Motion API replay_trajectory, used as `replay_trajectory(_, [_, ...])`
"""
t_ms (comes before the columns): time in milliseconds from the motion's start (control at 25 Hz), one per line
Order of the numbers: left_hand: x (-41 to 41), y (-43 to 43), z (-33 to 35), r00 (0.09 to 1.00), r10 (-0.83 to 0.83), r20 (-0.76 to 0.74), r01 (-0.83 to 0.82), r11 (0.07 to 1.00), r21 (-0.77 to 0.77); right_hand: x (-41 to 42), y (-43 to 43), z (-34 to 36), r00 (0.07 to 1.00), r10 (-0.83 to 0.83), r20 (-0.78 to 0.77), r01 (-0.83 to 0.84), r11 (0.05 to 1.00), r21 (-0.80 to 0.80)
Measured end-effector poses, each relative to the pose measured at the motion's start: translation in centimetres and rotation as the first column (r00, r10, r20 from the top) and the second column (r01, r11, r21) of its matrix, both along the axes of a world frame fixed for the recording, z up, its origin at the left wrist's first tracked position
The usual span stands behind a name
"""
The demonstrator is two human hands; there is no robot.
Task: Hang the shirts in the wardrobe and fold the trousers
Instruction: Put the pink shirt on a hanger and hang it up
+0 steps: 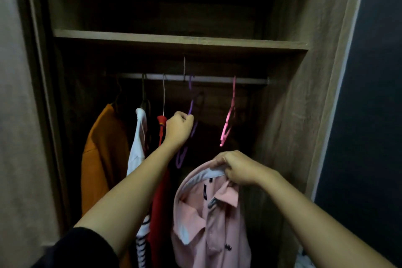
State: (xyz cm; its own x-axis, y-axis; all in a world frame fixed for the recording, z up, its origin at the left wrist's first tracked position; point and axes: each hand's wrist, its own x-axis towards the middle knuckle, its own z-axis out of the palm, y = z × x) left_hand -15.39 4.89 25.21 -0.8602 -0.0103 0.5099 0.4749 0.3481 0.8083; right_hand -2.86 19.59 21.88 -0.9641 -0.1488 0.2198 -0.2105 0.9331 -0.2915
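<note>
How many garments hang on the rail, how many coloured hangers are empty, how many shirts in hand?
Hung garments: 3 (orange shirt, white garment, red garment)
Empty coloured hangers: 2 (purple hanger, gripped by left hand; pink hanger)
Shirts in hand: 1 (pink shirt, right hand)
Total: 6

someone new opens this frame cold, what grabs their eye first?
Most likely the pink shirt, low and centre, held up by its collar in the right hand. Next, the left hand reaching up to grip the purple hanger on the wardrobe rail, with an empty pink hanger to its right. At left hang an orange garment, a white one and a red one.
</note>
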Motion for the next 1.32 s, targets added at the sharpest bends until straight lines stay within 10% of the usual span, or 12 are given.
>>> replay_trajectory(200, [5.2,-6.9,-4.2,0.998,-0.007,-0.061,0.016,0.989,0.147,0.8,-2.1,-0.6,1.0,0.004,0.016,-0.004,1.0,0.027])
replay_trajectory(560, [10.8,-19.2,-9.4,0.982,-0.188,0.007,0.187,0.967,-0.175,2.5,-5.9,-1.5,0.99,-0.066,0.123,0.079,0.991,-0.11])
replay_trajectory(760, [12.1,-24.6,-11.2,0.872,-0.468,0.142,0.466,0.883,0.05,4.1,-6.4,-1.8,0.989,-0.049,0.137,0.057,0.997,-0.055])
replay_trajectory(960, [12.2,-25.4,-12.8,0.779,-0.541,0.318,0.612,0.767,-0.192,5.1,-9.3,-0.9,0.99,0.045,0.137,-0.046,0.999,0.004])
replay_trajectory(1160, [14.2,-20.6,-13.1,0.882,-0.461,0.095,0.449,0.765,-0.462,5.8,-16.2,1.3,0.964,0.254,0.083,-0.26,0.963,0.067])
replay_trajectory(1320, [14.5,-21.1,-13.0,0.904,-0.428,-0.017,0.428,0.904,-0.012,6.9,-16.6,3.6,0.98,0.17,-0.107,-0.125,0.933,0.336])
